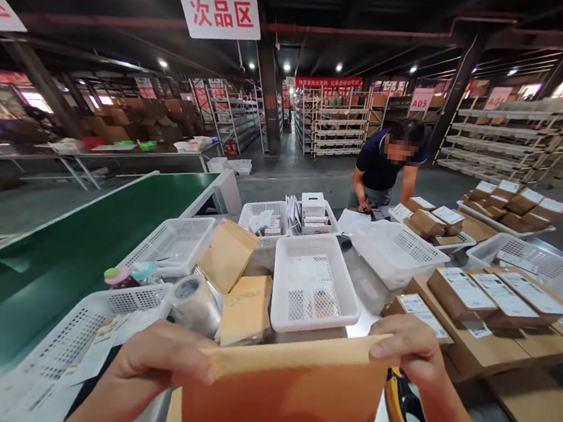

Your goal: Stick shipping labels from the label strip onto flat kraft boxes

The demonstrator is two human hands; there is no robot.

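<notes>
In a racked warehouse, at the near edge of the white counter (363,323), the left hand (157,369) and right hand (408,348) pinch the top corners of a tan kraft padded envelope (282,399), holding it upright. Just beyond, within easy reach, sit a clear roll of packing tape (196,306) and a white perforated plastic basket (311,288), beside a green conveyor belt (72,236); farther off, a co-worker (387,162) bends forward.

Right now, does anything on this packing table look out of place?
Yes: the white perforated plastic crate right of centre, beyond your right hand, sits tilted instead of lying flat, so it looks propped up or unsteady.
</notes>
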